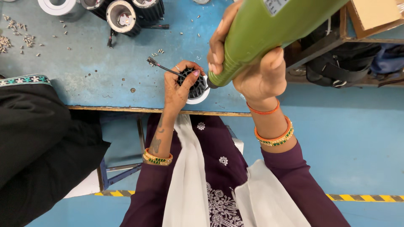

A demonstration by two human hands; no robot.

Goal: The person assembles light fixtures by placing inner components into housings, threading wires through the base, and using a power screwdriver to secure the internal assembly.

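Head view: we look straight down at two bare hands working at the near edge of a blue table (105, 80).
Lamp housing: a round black finned housing (195, 86) with a white rim sits under both hands, just inside the table edge.
Left hand: our left hand (179, 88) lies over the housing, fingers curled around its finned side, gripping it.
Right hand: our right hand (252, 71) is clenched around a green power screwdriver (269, 29), its tip pressed down onto the housing just right of the left fingers.
Cable: a thin black lead (162, 66) runs out from under the left hand, up and to the left.
Beyond the hands: more round housings (124, 17) stand at the far edge; small screws (17, 40) lie scattered far left.
Left of us: a person's black sleeve (33, 126).
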